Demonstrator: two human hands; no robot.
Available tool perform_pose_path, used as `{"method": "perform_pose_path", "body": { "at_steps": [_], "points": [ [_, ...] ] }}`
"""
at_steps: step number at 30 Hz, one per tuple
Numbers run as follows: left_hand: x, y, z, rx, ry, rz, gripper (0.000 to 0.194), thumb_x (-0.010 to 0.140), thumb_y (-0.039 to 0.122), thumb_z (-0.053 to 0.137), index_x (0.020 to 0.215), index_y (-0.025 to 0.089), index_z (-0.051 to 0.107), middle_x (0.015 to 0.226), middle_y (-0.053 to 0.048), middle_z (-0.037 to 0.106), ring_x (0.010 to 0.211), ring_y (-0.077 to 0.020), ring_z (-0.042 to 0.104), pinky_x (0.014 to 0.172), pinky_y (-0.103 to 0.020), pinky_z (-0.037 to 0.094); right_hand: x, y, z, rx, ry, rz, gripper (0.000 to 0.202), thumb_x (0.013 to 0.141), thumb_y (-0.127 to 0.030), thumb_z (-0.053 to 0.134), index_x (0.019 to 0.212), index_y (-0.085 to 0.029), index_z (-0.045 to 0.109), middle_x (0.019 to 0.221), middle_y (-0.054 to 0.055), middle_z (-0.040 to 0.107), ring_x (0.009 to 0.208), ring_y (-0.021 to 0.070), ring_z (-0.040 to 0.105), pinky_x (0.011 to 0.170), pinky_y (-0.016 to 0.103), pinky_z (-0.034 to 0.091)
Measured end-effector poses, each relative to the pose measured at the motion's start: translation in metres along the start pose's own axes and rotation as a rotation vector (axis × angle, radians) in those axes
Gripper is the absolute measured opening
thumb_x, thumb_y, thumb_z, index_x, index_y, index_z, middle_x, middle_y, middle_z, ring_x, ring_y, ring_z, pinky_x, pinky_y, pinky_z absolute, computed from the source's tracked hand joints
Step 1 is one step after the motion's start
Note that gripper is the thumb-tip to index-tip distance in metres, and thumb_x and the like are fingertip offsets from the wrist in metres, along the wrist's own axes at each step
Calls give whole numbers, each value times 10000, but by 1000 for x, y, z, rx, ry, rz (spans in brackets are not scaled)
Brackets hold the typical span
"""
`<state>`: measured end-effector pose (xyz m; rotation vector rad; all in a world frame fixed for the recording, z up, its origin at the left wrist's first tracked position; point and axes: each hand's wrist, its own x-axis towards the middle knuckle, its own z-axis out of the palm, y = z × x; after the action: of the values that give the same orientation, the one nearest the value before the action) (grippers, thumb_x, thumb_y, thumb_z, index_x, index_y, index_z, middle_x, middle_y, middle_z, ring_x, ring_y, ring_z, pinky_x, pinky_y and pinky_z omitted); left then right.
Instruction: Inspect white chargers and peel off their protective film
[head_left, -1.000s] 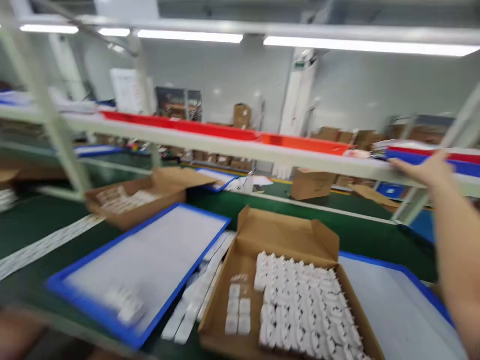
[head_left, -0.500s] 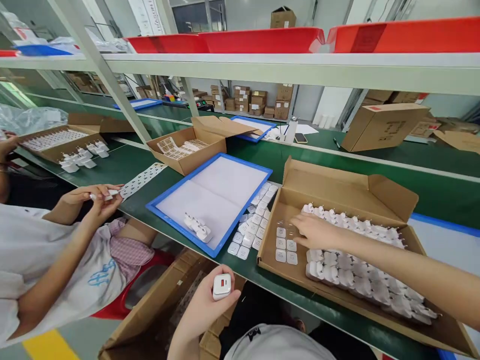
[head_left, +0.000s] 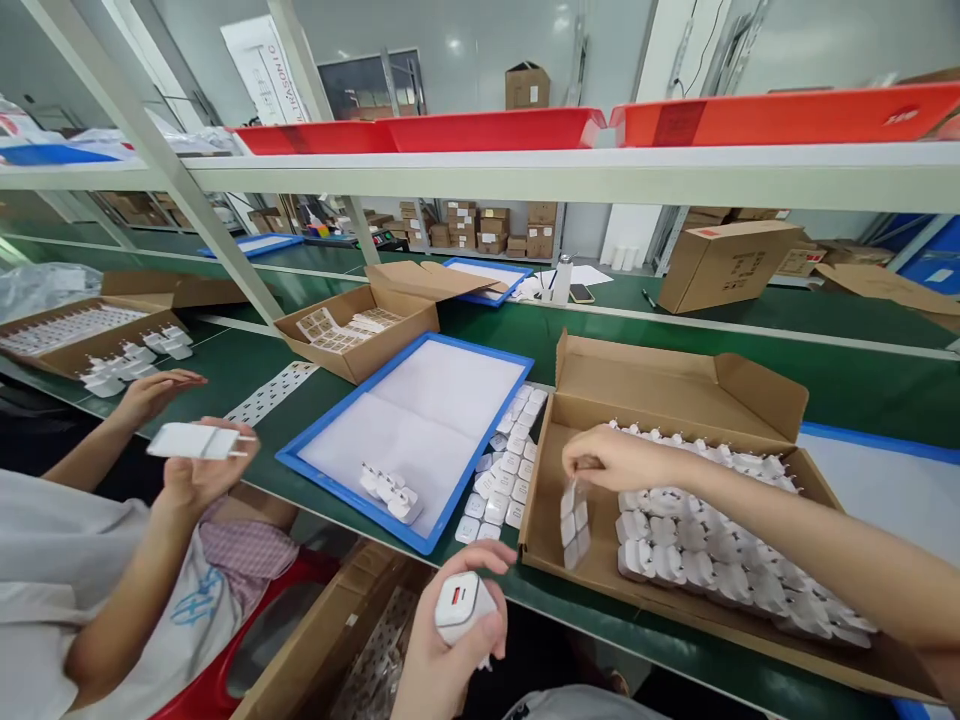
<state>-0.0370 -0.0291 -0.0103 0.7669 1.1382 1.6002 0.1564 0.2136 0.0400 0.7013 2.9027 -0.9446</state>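
Observation:
My left hand holds a white charger plug with a red port, low in front of the green bench. My right hand reaches into an open cardboard box and pinches the top of a clear sticker sheet that hangs above the box floor. The box holds several rows of white charger plugs. A blue-rimmed white tray lies to the left with three plugs near its front edge. Loose sticker strips lie between tray and box.
A co-worker at the left holds a white plug in one hand. Another open box with sticker sheets stands behind the tray. Red bins sit on the overhead shelf. A closed carton is at the back right.
My right hand came down from the upper shelf into the box and has lifted the sticker sheet off the box floor. The charger in my left hand has come into view.

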Motion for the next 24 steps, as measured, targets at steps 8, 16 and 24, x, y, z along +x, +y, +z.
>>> {"method": "perform_pose_path", "body": {
  "at_steps": [8, 16, 24],
  "points": [
    [51, 6, 41, -113, -421, -155, 409, 723, 461, 990, 982, 176, 852, 1504, -190, 683, 456, -33, 616, 489, -221, 409, -56, -29, -32, 520, 178, -402, 341, 1050, -488, 684, 871, -199, 709, 995, 114, 783, 876, 218, 770, 792, 354, 630],
    [51, -9, 63, -256, -524, -245, 495, 681, 477, 984, 1044, 160, 873, 980, -112, 793, 399, -14, 475, 415, -197, 278, -37, 3, -18, 724, 290, -381, 588, 976, -722, 719, 772, -175, 648, 910, 71, 788, 740, 182, 769, 732, 365, 676],
    [40, -3, 64, -91, -227, -201, 559, 705, 453, 970, 1180, 173, 875, 1281, -169, 763, 470, -12, 464, 470, -231, 316, -73, -27, 7, 390, 782, -137, 303, 1103, -250, 517, 1292, -245, 754, 1327, 142, 769, 1276, 292, 725, 1137, 544, 581]
  ]
}}
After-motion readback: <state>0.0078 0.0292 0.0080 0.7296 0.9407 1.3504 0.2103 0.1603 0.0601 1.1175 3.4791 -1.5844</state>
